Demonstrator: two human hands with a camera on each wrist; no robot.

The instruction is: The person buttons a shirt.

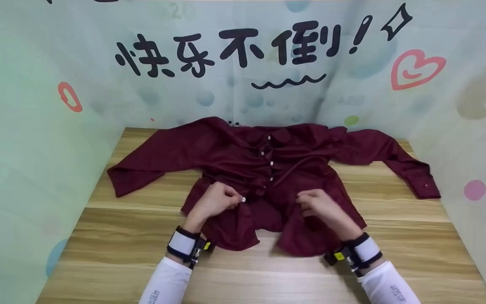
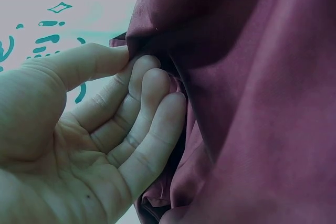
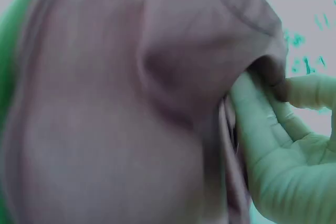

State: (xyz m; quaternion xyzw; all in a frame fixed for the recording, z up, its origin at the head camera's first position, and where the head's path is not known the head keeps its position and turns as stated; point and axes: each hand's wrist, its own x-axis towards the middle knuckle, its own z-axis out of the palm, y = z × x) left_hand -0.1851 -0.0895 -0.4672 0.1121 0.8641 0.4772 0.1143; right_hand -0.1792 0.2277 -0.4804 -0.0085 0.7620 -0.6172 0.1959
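Observation:
A dark maroon button-up shirt (image 1: 226, 154) lies spread with its collar at the back and both sleeves stretched sideways. White buttons run down its middle, and the lower front hangs parted in two panels. Over the left panel, my left hand (image 1: 214, 200) pinches the front edge beside a white button (image 1: 243, 199). Thumb and index finger meet on the cloth (image 2: 262, 103) in the left wrist view. My right hand (image 1: 321, 207) pinches the edge of the right panel, lifting it somewhat. The right wrist view shows that raised cloth (image 3: 105, 108), partly blurred, between thumb and fingers.
Beneath the shirt is a wood-grain table (image 1: 112, 245). Pale printed curtains (image 1: 234, 93) with black lettering and a heart enclose the back and both sides. The right cuff (image 1: 427, 185) lies near the table's right edge. Straps with small cameras circle both wrists.

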